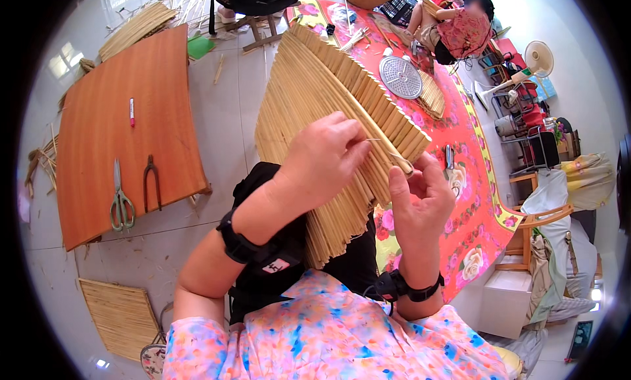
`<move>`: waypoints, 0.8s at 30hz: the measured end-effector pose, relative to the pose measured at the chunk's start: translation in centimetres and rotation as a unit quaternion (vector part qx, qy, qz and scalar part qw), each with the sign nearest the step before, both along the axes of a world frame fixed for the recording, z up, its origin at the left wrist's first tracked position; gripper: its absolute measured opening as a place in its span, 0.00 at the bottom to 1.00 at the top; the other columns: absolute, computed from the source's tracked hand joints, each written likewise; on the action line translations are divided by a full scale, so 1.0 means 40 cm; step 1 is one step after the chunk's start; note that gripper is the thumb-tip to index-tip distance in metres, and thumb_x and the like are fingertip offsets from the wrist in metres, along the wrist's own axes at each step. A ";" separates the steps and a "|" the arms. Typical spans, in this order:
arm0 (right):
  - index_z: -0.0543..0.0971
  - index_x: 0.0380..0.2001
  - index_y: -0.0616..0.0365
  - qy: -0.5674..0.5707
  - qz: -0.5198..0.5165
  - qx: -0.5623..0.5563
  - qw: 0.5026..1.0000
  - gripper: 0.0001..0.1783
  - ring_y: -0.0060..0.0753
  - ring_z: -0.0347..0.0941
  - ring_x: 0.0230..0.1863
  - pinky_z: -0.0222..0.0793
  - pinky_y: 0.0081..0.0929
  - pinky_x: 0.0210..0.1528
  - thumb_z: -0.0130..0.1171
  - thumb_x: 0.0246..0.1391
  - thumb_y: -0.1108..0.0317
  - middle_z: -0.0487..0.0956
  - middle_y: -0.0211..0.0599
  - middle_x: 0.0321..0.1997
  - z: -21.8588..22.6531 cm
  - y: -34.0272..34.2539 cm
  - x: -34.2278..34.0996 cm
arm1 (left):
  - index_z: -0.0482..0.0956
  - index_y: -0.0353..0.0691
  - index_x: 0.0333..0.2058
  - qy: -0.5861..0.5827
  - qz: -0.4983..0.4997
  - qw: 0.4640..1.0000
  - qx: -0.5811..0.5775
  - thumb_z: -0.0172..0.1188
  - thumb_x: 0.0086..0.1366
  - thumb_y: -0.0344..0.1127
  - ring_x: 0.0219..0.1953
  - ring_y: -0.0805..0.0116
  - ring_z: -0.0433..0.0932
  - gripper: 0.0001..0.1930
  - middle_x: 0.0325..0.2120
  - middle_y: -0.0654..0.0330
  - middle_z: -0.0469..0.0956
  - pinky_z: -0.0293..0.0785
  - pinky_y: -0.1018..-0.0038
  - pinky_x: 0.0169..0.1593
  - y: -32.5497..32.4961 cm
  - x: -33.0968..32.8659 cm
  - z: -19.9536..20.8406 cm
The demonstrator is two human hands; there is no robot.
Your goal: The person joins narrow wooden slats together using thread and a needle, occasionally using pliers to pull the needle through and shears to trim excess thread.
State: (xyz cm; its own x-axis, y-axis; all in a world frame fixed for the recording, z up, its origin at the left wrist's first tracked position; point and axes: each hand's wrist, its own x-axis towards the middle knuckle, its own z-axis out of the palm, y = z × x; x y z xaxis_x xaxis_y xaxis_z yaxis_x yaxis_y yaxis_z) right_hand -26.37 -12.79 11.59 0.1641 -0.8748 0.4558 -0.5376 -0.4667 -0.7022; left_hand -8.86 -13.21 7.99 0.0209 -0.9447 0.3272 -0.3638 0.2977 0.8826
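Observation:
A panel of tan reed-like stalks laid side by side (296, 110) rests across my lap, with a second row of stalks meeting it at an angle along a thicker edge stalk. Above that edge my left hand (325, 160) is closed, thumb and finger pinched on a thin pale strand (373, 140). My right hand (426, 189) grips the near right corner of the panel, its thumb by the end of the edge stalk and fingers partly hidden behind. Both wrists carry black straps.
An orange wooden board (125, 150) at left bears green-handled scissors (121, 206), pliers (152, 183) and a marker (131, 112). A red floral cloth (480, 229) lies at right, holding a round perforated metal disc (400, 77). Another person (463, 31) sits beyond, near a fan (539, 59).

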 end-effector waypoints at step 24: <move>0.78 0.42 0.70 0.054 0.024 0.048 0.997 0.16 0.27 0.77 0.31 0.72 0.29 0.36 0.56 0.58 0.66 0.82 0.43 0.30 0.040 0.005 0.091 | 0.73 0.31 0.27 0.214 -0.050 0.973 -0.072 0.56 0.66 0.37 0.23 0.78 0.63 0.14 0.18 0.64 0.67 0.62 0.74 0.26 -0.032 0.030 0.120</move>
State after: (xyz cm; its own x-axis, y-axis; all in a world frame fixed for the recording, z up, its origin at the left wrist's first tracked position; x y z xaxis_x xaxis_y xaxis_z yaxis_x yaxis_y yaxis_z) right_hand -22.75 -12.61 13.20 0.2510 -0.9036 0.3471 -0.5906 -0.4270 -0.6848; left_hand -7.65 -14.49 12.80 0.0950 -0.8940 0.4379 0.0648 0.4445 0.8934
